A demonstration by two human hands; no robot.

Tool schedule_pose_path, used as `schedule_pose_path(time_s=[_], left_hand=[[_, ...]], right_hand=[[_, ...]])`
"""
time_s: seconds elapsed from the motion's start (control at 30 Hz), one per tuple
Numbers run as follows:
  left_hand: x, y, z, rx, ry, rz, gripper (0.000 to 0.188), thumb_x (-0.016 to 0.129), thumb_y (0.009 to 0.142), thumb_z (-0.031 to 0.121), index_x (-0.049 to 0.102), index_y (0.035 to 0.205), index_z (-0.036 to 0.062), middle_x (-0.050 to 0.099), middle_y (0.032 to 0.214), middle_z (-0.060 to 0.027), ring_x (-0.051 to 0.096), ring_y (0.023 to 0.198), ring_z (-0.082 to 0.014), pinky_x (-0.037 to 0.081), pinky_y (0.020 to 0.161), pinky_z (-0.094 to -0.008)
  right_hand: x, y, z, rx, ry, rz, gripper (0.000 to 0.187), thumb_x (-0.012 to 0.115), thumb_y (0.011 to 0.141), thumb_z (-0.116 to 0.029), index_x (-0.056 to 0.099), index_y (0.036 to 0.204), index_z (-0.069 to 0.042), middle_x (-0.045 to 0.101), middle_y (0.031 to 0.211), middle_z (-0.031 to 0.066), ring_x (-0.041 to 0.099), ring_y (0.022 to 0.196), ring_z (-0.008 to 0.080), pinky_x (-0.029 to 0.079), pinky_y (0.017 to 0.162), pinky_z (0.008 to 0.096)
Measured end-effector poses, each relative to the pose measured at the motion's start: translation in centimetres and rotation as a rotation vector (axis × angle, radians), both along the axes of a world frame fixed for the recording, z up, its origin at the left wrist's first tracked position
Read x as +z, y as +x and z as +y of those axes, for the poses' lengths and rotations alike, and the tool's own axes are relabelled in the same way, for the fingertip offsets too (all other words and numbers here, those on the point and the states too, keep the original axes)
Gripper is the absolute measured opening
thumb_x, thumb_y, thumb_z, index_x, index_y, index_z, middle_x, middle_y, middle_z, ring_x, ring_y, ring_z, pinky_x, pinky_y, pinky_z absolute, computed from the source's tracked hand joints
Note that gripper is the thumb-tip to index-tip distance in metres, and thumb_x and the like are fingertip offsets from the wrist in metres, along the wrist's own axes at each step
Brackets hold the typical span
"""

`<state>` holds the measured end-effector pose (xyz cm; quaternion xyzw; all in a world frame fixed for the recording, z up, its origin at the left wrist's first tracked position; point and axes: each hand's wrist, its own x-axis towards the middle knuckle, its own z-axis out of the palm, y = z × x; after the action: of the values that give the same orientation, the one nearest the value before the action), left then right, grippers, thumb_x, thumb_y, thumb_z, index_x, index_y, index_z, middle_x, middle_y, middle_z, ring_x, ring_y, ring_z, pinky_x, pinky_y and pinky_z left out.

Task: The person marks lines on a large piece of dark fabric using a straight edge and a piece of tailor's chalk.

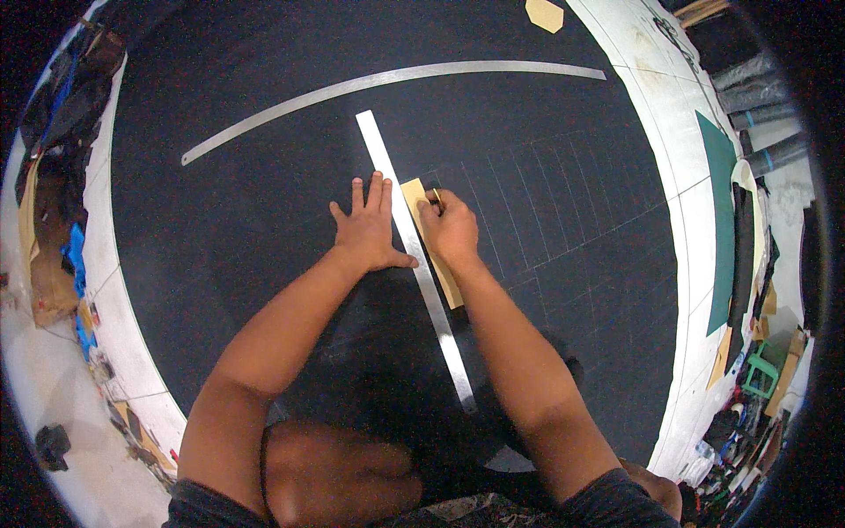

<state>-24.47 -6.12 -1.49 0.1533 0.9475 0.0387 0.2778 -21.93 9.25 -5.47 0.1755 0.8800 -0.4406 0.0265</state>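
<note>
My left hand [365,224] lies flat with its fingers spread, and its fingertips and thumb press on a straight metal ruler [449,352]. The ruler runs at a slant over a large black sheet [264,202]. Close along its right side sits a narrow tan cardboard strip [447,289]. My right hand [454,231] rests at the strip's upper part and pinches a small pen-like marker [437,201], whose tip I cannot make out. Thin pale lines form a row of narrow panels on the sheet, to the right of my right hand.
A second, longer metal ruler [396,77] lies across the far part of the sheet. Beyond it is a small tan card piece [545,15]. White tiles [647,114] border the sheet on the right. Past them are a green panel [717,229] and clutter with a green plastic item [760,371].
</note>
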Motion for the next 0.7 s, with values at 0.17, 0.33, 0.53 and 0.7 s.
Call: schedule_pose_path(time_s=[0.17,0.33,0.53,0.7], left_hand=[[0.07,-0.06,0.19,0.003,-0.010,-0.002,0.151,0.092,0.050,0.066,0.012,0.161,0.0013,0.009,0.170,-0.0189,0.012,0.155,-0.0456,0.026,0.112,-0.0772],[0.02,-0.10,0.29,0.002,-0.009,0.001,0.151,0.093,0.049,0.065,0.013,0.161,0.0002,0.010,0.170,-0.0195,0.012,0.155,-0.0449,0.026,0.112,-0.0767],[0.22,-0.12,0.09,0.000,-0.004,-0.017,0.150,0.091,0.053,0.067,0.013,0.161,-0.0013,0.008,0.170,-0.0194,0.009,0.156,-0.0453,0.024,0.113,-0.0766],[0.20,-0.08,0.25,-0.004,-0.001,-0.012,0.150,0.091,0.053,0.067,0.013,0.161,-0.0021,0.008,0.170,-0.0196,0.009,0.156,-0.0455,0.024,0.113,-0.0765]], right_hand=[[-0.17,-0.02,0.04,0.008,0.010,0.014,0.031,0.072,0.090,-0.028,0.072,0.109,-0.003,0.073,0.093,0.0207,0.071,0.087,0.0408,0.055,0.077,0.0477],[-0.18,-0.02,0.22,0.034,0.037,0.028,0.030,0.070,0.091,-0.029,0.073,0.107,-0.004,0.073,0.095,0.0216,0.070,0.089,0.0409,0.055,0.081,0.0491],[-0.23,0.08,0.08,0.062,0.030,0.010,0.032,0.069,0.092,-0.030,0.073,0.113,-0.005,0.073,0.101,0.0212,0.069,0.097,0.0405,0.054,0.085,0.0500],[-0.93,0.14,0.08,0.035,0.047,0.021,0.033,0.069,0.092,-0.030,0.071,0.114,-0.005,0.073,0.100,0.0203,0.069,0.095,0.0407,0.054,0.084,0.0502]])
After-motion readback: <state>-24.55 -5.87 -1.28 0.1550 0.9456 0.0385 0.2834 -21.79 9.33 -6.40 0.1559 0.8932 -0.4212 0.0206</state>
